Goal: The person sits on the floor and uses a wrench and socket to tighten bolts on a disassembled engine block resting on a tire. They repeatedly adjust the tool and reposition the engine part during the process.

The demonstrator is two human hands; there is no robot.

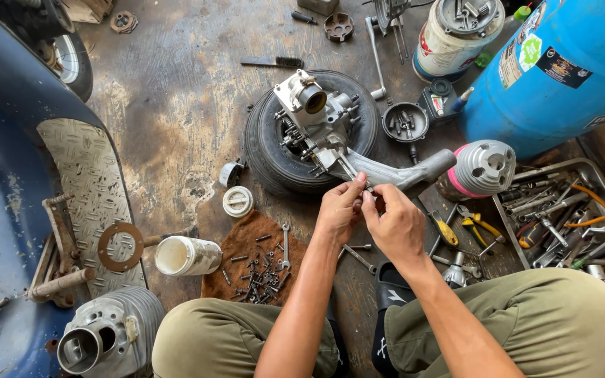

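Note:
A grey metal engine casing [320, 122] with a long arm [404, 171] lies across a small black tyre [264, 150] on the floor. My left hand [339, 211] and my right hand [395, 222] meet just below the casing's arm, fingertips pinched together on a small metal part that is too small to make out. Both hands touch each other at the fingertips, next to the arm's underside. A finned cylinder [481, 168] with a pink band lies just right of the arm.
A brown rag [243, 248] with several bolts and a spanner lies by my left knee, beside a tipped white cup [187, 255]. A tray of tools [565, 217] sits right, a blue drum [561, 66] behind it. A blue scooter body [15, 210] fills the left.

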